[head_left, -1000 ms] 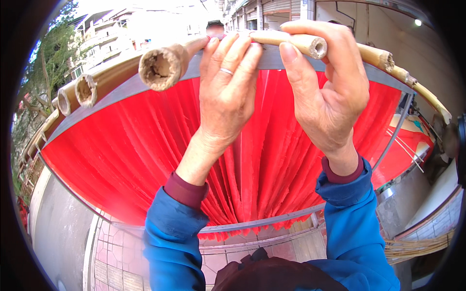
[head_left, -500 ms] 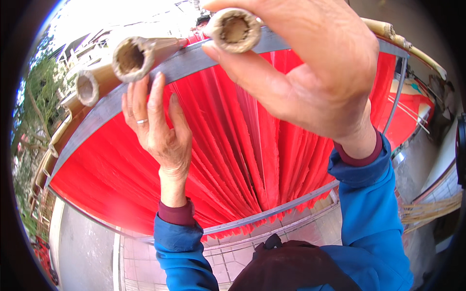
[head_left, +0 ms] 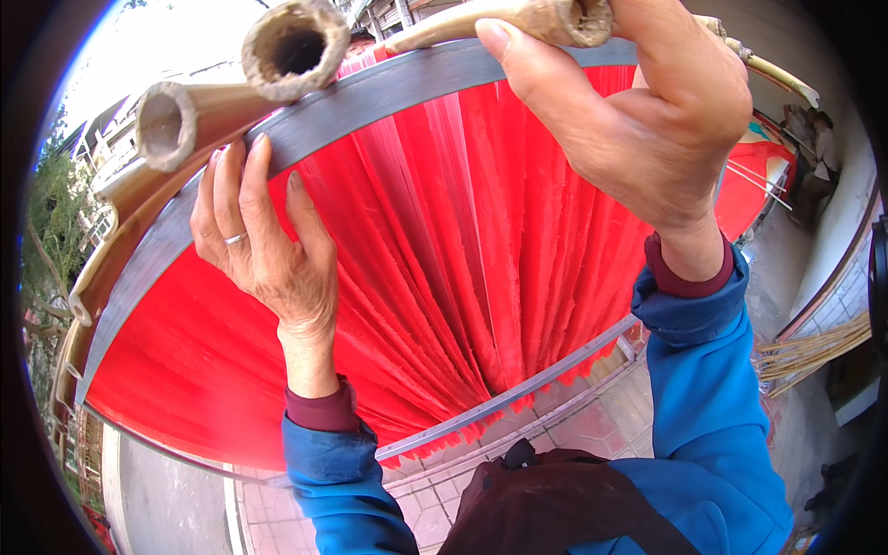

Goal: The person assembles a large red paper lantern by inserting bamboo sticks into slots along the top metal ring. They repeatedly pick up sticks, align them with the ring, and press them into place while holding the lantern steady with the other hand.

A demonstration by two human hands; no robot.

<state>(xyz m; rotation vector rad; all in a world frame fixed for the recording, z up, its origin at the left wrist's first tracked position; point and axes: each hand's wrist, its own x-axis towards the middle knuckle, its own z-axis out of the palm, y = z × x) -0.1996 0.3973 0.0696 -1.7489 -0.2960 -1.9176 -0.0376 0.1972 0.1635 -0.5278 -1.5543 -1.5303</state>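
Note:
My right hand [head_left: 647, 120] is raised at the top, its thumb and fingers closed around the end of a hollow bamboo pole [head_left: 518, 20]. Fingers stretched out, my left hand [head_left: 268, 231] rests its tips at the grey metal bar [head_left: 379, 88] of a rack. Just above those fingertips lie the open ends of another bamboo pole [head_left: 199, 116] and a thicker pole end [head_left: 296, 55]. Long red sheets [head_left: 416, 240] hang in close folds below the bar, between my forearms.
A lower metal rail [head_left: 518, 388] crosses in front of me above a tiled floor [head_left: 592, 430]. More bamboo poles [head_left: 139, 190] line the rack at the left. Toward the right lie thin sticks [head_left: 814, 351] by a wall, with people [head_left: 814, 157] farther back.
My right hand has moved right with the pole end, away from the other poles. My left hand has shifted slightly left and down; the view has shifted too.

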